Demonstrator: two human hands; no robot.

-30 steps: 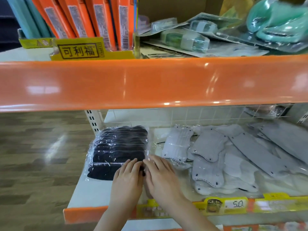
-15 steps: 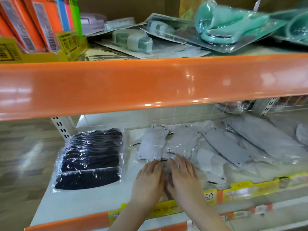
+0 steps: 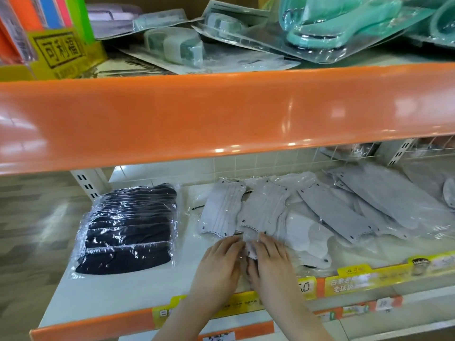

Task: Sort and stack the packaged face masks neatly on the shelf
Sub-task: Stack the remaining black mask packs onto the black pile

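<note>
My left hand (image 3: 219, 263) and right hand (image 3: 270, 260) press flat on crinkly grey masks (image 3: 261, 212); glossy black pack (image 3: 128, 230) lies left on the shelf (image 3: 118, 294).

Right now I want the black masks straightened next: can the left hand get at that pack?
Probably yes. The left hand lies flat at the grey masks, and only bare shelf separates it from the black mask pack to its left.

My left hand (image 3: 219, 260) palm down, fingers straight and together, my right hand (image 3: 270, 259) flat just beside it, fingertips forward, both forearms reaching in from below
</note>
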